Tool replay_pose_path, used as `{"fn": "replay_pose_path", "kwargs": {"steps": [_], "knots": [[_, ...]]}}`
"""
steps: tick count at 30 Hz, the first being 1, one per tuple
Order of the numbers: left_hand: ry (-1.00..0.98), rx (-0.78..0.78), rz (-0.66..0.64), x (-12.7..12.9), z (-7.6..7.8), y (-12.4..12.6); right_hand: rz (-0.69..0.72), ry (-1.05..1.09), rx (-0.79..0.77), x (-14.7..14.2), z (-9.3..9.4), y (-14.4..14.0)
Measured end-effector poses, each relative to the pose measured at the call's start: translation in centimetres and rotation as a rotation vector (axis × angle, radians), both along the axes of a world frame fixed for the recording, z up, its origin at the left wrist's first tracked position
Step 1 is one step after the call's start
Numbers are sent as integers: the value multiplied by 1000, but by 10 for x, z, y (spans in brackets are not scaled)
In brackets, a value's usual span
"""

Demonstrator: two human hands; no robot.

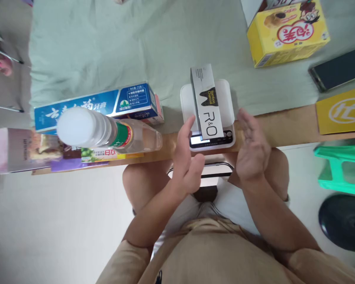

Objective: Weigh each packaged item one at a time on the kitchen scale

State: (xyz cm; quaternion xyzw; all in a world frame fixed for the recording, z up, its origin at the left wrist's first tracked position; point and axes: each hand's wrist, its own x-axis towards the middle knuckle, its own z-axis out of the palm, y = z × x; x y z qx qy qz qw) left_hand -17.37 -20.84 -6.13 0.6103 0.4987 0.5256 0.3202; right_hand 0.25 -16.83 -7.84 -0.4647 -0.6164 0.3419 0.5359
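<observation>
- Left hand [187,157] hangs open at the near edge of the worktop [286,126], its fingertips close to the left side of the toothpaste box [206,103]; contact cannot be told for sure.
- Right hand [252,148] is spread open, palm turned inward, grasping nothing, just right of the scale [207,114] and apart from it.
- Between the two hands lies open room, filled only by the front of the scale with its lit display.
- That grey-and-white box lies lengthwise across the white scale, its near end overhanging the display; it reads "R&O" and "Bamboo Charcoal" (the smaller print is too fine to read).
- The scale stands at the front edge of the worktop, partly on the pale green cloth [106,43].
- A clear water bottle [106,132] with a green-and-red label lies on its side to the left, well apart from the left hand, over a blue toothpaste carton [97,104] printed in Chinese characters.
- A yellow snack box [286,33] with red characters sits at the far right, with a dark phone [339,71] beside it and a yellow card [341,110] near the edge.
- A green stool [341,169] stands on the floor to the right.
</observation>
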Motion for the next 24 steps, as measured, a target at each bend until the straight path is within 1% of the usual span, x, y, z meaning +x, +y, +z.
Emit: {"fn": "replay_pose_path", "kwargs": {"steps": [2,3,6,9,13,17,21,24], "knots": [[53,140,64,-8,-9,1,-58,140,114,11,-11,9],[82,188,90,-11,-13,2,-81,179,136,15,-14,12],[156,254,140,-14,-16,7,-122,190,121,20,-21,17],[221,265,180,-13,-15,13,-106,165,131,17,-23,18],[210,256,218,-12,-15,17,-94,170,143,16,-26,20],[200,239,192,-14,-23,16,-100,157,125,16,-27,20],[124,259,158,-15,-31,17,-115,124,140,17,-27,20],[108,238,153,-14,-34,18,-120,110,143,16,-27,21]]}}
